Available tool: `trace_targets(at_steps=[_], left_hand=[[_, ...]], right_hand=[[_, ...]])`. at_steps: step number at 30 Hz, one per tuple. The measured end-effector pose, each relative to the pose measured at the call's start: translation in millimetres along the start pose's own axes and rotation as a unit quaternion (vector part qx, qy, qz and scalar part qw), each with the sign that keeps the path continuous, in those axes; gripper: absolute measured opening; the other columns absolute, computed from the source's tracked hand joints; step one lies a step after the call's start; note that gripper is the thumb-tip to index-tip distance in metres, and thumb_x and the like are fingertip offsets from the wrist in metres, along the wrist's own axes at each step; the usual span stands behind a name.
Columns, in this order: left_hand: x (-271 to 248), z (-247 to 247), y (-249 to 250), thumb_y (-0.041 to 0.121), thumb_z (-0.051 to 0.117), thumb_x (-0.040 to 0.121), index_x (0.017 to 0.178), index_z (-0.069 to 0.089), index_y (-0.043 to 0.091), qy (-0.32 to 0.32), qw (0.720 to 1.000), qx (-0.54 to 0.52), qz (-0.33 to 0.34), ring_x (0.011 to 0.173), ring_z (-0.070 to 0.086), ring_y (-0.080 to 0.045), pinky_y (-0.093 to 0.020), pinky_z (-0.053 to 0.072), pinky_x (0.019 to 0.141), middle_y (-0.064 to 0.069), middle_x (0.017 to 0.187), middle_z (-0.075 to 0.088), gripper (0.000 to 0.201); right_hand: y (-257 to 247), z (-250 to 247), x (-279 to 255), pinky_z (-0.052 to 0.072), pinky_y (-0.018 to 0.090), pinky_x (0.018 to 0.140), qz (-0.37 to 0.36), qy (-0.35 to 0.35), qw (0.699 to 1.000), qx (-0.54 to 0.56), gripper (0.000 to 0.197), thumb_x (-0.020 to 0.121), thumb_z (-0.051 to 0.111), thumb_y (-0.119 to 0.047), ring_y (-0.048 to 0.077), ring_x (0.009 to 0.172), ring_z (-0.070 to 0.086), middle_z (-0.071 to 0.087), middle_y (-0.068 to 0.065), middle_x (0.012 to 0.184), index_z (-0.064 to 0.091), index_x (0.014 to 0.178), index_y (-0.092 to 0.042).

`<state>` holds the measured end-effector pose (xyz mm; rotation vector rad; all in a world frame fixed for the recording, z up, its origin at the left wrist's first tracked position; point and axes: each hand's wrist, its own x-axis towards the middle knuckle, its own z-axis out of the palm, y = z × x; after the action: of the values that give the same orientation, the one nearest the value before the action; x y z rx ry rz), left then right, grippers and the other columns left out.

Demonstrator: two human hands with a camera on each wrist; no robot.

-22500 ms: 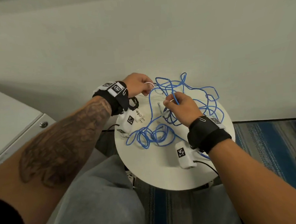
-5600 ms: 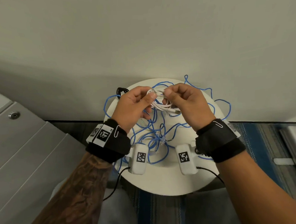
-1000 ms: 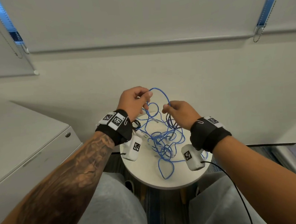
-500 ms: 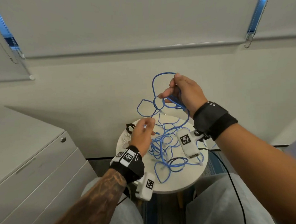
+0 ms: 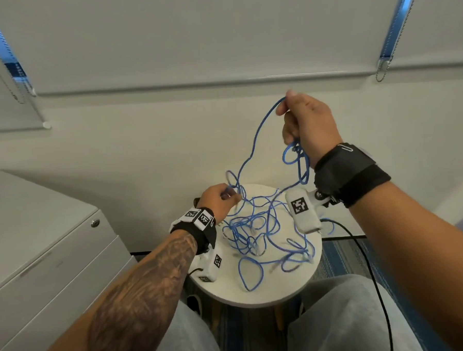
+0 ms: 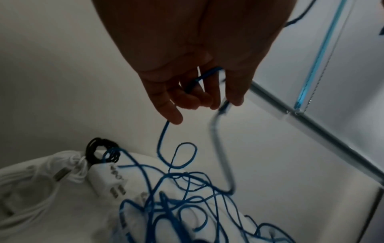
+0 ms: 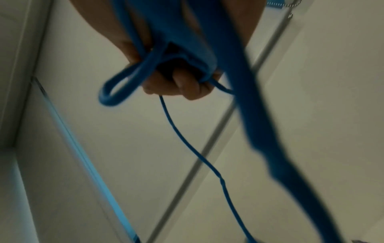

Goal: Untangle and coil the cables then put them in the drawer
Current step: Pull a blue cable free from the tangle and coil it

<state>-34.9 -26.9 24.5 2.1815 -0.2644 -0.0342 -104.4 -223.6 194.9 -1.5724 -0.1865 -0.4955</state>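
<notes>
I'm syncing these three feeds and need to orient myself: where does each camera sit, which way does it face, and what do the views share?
Head: worn on the head, looking forward and down at the round table; shows both forearms, left hand, right hand.
Left wrist: looks along the left hand toward table and wall; fingers hold the blue cable.
Right wrist: looks along the right hand, raised, toward the wall; fingers grip blue loops.
Shared: all three show the blue cable; head and left wrist also the table.
</notes>
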Motion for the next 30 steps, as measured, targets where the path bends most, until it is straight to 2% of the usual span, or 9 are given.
trace_targets(at_steps=[2,5,10,12,15,20,22,26,30], left_hand=[[-0.3,4.6,-9.0,0.029,0.063,0.092,0.074,0.056,0.017,-0.004,1.0,0.01,-0.021,0.071,0.052,-0.02,-0.031,0.043,0.074,0.002,0.069,0.054,0.022],[-0.3,6.8,-15.5,0.03,0.054,0.096,0.084,0.066,0.009,-0.036,0.998,-0.004,-0.059,0.09,0.061,-0.027,-0.039,0.05,0.087,-0.008,0.093,0.066,0.027],[-4.0,2.3,-13.0,0.034,0.044,0.1,0.097,0.066,0.011,-0.052,0.986,-0.074,-0.136,0.076,0.051,-0.021,-0.038,0.054,0.072,-0.002,0.081,0.049,0.032],[-5.6,-0.3,-7.3,0.032,0.044,0.101,0.109,0.066,0.016,-0.027,0.988,-0.111,-0.107,0.065,0.048,-0.017,-0.031,0.052,0.06,-0.003,0.077,0.049,0.029],[-5.0,-3.7,5.4,0.021,0.039,0.103,0.122,0.064,0.022,-0.003,0.98,-0.189,-0.065,0.055,0.051,-0.019,-0.033,0.052,0.058,-0.005,0.072,0.054,0.032],[-2.9,-9.2,21.3,0.022,0.044,0.102,0.109,0.068,0.017,-0.039,0.967,-0.244,-0.062,0.076,0.067,-0.028,-0.033,0.054,0.059,-0.005,0.078,0.062,0.026],[-3.2,-10.7,23.2,0.027,0.046,0.102,0.105,0.067,0.016,-0.054,0.963,-0.25,-0.085,0.08,0.069,-0.029,-0.033,0.055,0.058,-0.006,0.081,0.065,0.024],[1.1,-8.1,7.8,0.032,0.043,0.101,0.097,0.063,0.014,-0.073,0.961,-0.215,-0.157,0.061,0.062,-0.022,-0.026,0.046,0.056,-0.007,0.075,0.062,0.027],[-3.5,-2.9,-20.4,0.04,0.038,0.101,0.102,0.064,0.012,-0.088,0.944,-0.19,-0.256,0.051,0.056,-0.018,-0.024,0.039,0.057,-0.002,0.06,0.057,0.038]], right_hand=[[-1.1,-5.8,5.1,0.032,0.027,0.047,-0.019,0.046,0.999,0.018,0.039,0.108,0.039,-0.029,0.016,0.038,0.038,0.036,-0.005,0.042,0.056,0.076,-0.012],[-0.7,-9.6,7.9,0.03,0.026,0.044,-0.039,0.115,0.992,0.044,0.04,0.108,0.038,-0.029,0.016,0.041,0.032,0.036,-0.004,0.046,0.054,0.075,-0.014],[11.6,-13.5,9.6,0.028,0.026,0.044,-0.029,0.191,0.979,0.067,0.036,0.108,0.037,-0.029,0.013,0.044,0.031,0.046,-0.001,0.055,0.058,0.084,-0.011],[27.5,-13.4,6.9,0.031,0.024,0.042,-0.015,0.165,0.986,0.024,0.026,0.107,0.043,-0.026,0.013,0.043,0.034,0.054,-0.001,0.057,0.064,0.099,-0.014],[54.5,-5.9,-2.2,0.032,0.021,0.041,0.022,0.088,0.995,-0.03,0.019,0.104,0.05,-0.02,0.014,0.045,0.037,0.054,0.0,0.052,0.068,0.11,-0.017],[78.9,15.0,-23.4,0.034,0.02,0.043,0.119,-0.066,0.98,-0.144,0.034,0.104,0.048,-0.036,0.013,0.045,0.038,0.057,0.003,0.057,0.073,0.099,-0.013],[81.4,21.9,-29.9,0.034,0.022,0.045,0.122,-0.08,0.979,-0.145,0.043,0.105,0.044,-0.04,0.012,0.045,0.038,0.055,0.002,0.056,0.068,0.086,-0.011],[66.8,28.7,-20.2,0.025,0.022,0.039,0.058,0.021,0.998,-0.033,0.038,0.108,0.037,-0.03,0.014,0.038,0.03,0.067,0.005,0.068,0.049,0.077,-0.013],[43.0,16.8,1.8,0.023,0.024,0.04,0.015,0.13,0.991,0.023,0.035,0.107,0.037,-0.026,0.017,0.041,0.027,0.078,0.004,0.09,0.042,0.073,-0.017]])
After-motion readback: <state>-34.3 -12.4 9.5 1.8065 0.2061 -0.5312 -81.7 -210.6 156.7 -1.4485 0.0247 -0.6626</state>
